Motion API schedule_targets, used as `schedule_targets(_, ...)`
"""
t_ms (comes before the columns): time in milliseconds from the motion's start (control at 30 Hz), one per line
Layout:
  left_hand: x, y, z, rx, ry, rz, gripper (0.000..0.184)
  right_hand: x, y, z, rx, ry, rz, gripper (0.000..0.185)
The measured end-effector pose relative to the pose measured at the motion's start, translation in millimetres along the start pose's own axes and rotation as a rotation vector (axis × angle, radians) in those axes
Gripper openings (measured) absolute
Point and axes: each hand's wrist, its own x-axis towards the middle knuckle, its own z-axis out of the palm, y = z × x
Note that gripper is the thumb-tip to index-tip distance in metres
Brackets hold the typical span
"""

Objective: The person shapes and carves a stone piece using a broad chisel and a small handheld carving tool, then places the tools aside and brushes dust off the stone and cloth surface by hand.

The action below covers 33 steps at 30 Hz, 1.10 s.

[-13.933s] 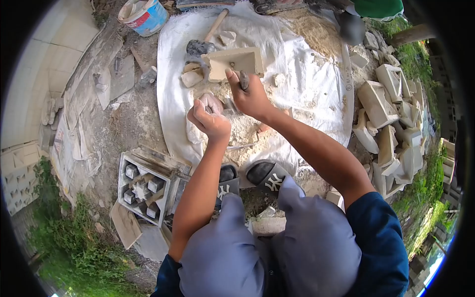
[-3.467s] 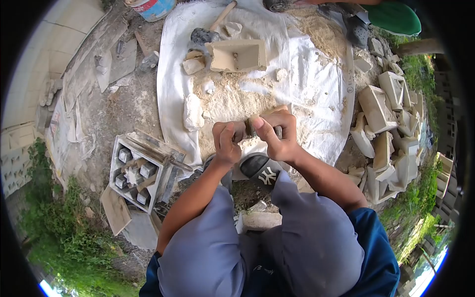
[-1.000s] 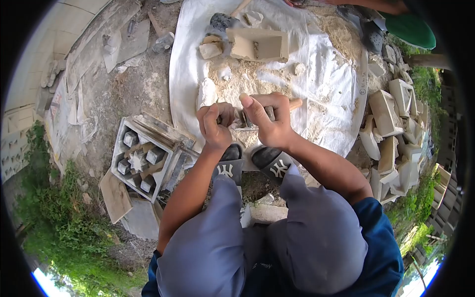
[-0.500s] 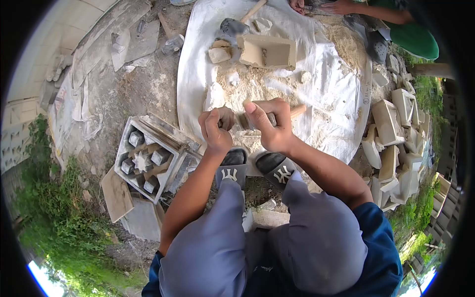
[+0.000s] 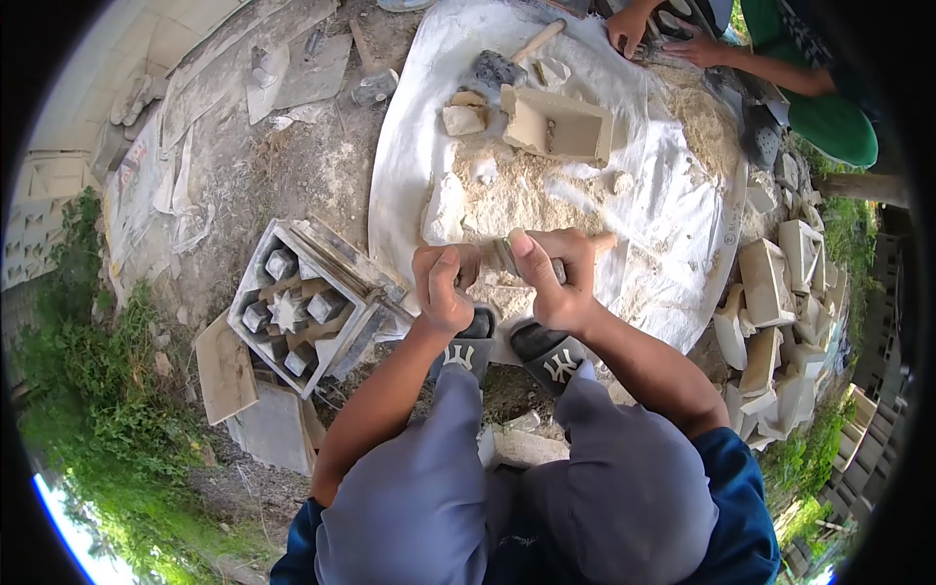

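In front of my knees, my left hand point(image 5: 447, 288) is closed in a fist; what it holds, if anything, is hidden. Close to its right, my right hand point(image 5: 558, 281) grips a wooden-handled tool point(image 5: 605, 241), thumb on top. The pale handle sticks out to the right, and a dark end shows toward my left hand. Below them lies a white sheet point(image 5: 409, 146) strewn with pale crumbs. A whitish lump point(image 5: 446, 208) rests just beyond my left hand. Farther off sits a box-shaped pale block point(image 5: 561, 122) with a hollow inside.
A mallet with a dark head point(image 5: 499, 69) and broken chunks point(image 5: 463, 120) lie at the back. To the left stands a mould with a star-shaped core point(image 5: 289, 311). Cast blocks point(image 5: 767, 283) are heaped at right. Another person's hands point(image 5: 697, 47) work at the upper right.
The whole view has shifted, so the sheet and blocks appear lower and farther right. My hands keep nearly the same closed pose, close together. More of the other person's hands shows.
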Motion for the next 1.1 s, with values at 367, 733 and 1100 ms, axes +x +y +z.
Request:
schedule_targets(367, 5.5, 5.5, -0.8, -0.214, -0.008, -0.474, 0.046, -2.8, -21.3, 3.5, 0.137, 0.027, -0.041, 0.039)
schedule_targets(733, 6.8, 10.5, -12.6, -0.532, 0.043, -0.511, 0.031, 7.9, 13.8, 19.3, 0.033, 0.049, -0.067, 0.043)
schedule_targets(1100, 12.2, -7.0, -0.7, -0.275, 0.044, -0.615, 0.055, 10.7, -13.0, 17.2, 0.113, 0.105, 0.016, 0.043)
